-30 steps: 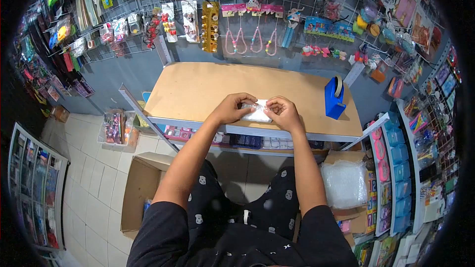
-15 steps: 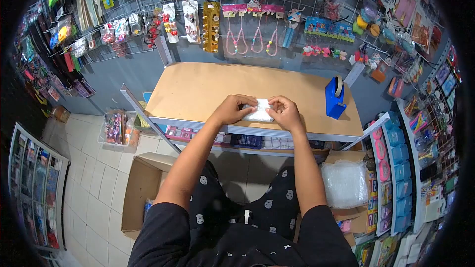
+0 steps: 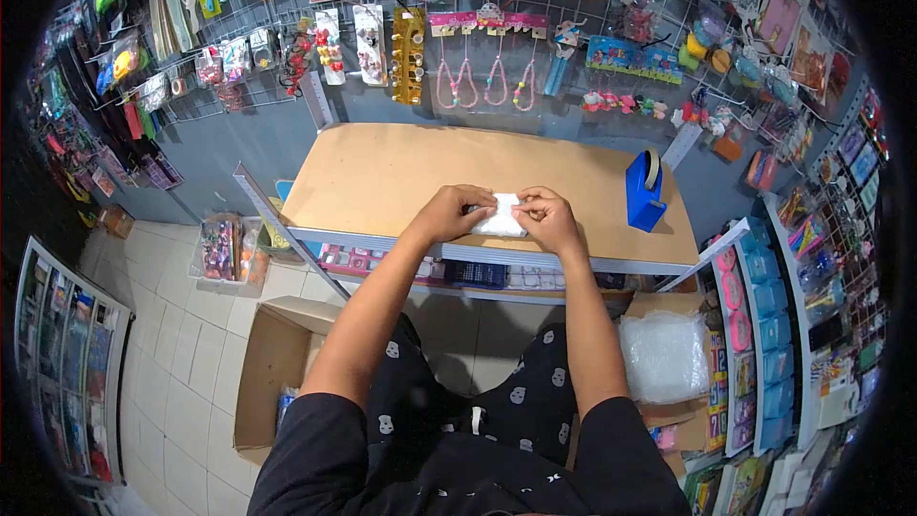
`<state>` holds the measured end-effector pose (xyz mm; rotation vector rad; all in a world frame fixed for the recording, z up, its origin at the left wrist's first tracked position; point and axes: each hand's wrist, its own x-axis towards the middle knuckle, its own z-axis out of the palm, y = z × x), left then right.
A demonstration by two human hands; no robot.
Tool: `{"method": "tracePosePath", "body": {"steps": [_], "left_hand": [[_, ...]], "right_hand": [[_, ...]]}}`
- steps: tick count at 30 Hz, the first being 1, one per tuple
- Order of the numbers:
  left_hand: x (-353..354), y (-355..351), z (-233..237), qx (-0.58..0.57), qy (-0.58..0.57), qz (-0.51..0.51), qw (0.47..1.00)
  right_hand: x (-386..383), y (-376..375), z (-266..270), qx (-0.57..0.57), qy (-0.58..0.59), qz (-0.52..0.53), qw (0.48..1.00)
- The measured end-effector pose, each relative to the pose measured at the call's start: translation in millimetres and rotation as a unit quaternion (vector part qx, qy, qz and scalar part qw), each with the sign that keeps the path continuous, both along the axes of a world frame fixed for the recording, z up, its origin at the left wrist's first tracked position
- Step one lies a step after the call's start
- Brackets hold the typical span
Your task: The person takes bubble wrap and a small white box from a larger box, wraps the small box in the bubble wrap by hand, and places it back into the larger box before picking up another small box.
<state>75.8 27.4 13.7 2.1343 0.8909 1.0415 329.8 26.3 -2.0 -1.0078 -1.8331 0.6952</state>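
Observation:
A small white packet (image 3: pixel 499 221), which looks wrapped in bubble wrap, lies at the front edge of the wooden tabletop (image 3: pixel 401 158). My left hand (image 3: pixel 447 214) grips its left side, thumb and fingertips closed on it. At the right side, my right hand (image 3: pixel 552 220) pinches the wrap between thumb and fingertips. What the wrap encloses cannot be seen. To the right on the same tabletop stands a blue tape dispenser (image 3: pixel 646 203) holding a roll of tape.
An open cardboard box (image 3: pixel 263 377) sits on the floor at left. On the right, folded bubble wrap (image 3: pixel 666 355) rests on another carton. Blue bins (image 3: pixel 776 330) stand farther right. Hanging goods on a wire grid (image 3: pixel 564 5) line the wall behind the table.
My right fingers have shifted slightly and drawn closer together on the wrap. My left hand and the packet stay in nearly the same place.

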Motion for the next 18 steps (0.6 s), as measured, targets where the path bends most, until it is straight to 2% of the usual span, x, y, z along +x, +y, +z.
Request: {"method": "tracePosePath", "body": {"steps": [2,5,8,12,15,18], "left_hand": [[0.1,-0.7,0.5,-0.001,0.000,0.002,1.000],[-0.9,-0.8,-1.0,-0.008,-0.009,0.005,1.000],[0.0,-1.3,1.1,-0.006,-0.004,0.007,1.000],[1.4,-5.8,6.6,-0.016,0.000,0.009,1.000],[1.7,-6.5,8.2,-0.028,-0.010,0.017,0.999],[1.5,-6.1,6.1,-0.038,-0.015,0.014,0.999]], "right_hand": [[-0.6,-2.7,2.7,-0.007,0.003,-0.001,1.000],[-0.9,-4.2,4.4,0.077,0.009,-0.006,0.997],[2.3,-4.5,-2.0,0.058,0.081,-0.053,0.994],[20.1,-8.5,-9.5,-0.007,0.324,-0.087,0.942],[47.5,-14.2,-6.7,-0.036,0.342,-0.145,0.928],[99.2,-5.3,-7.7,0.084,0.289,-0.242,0.923]]}}
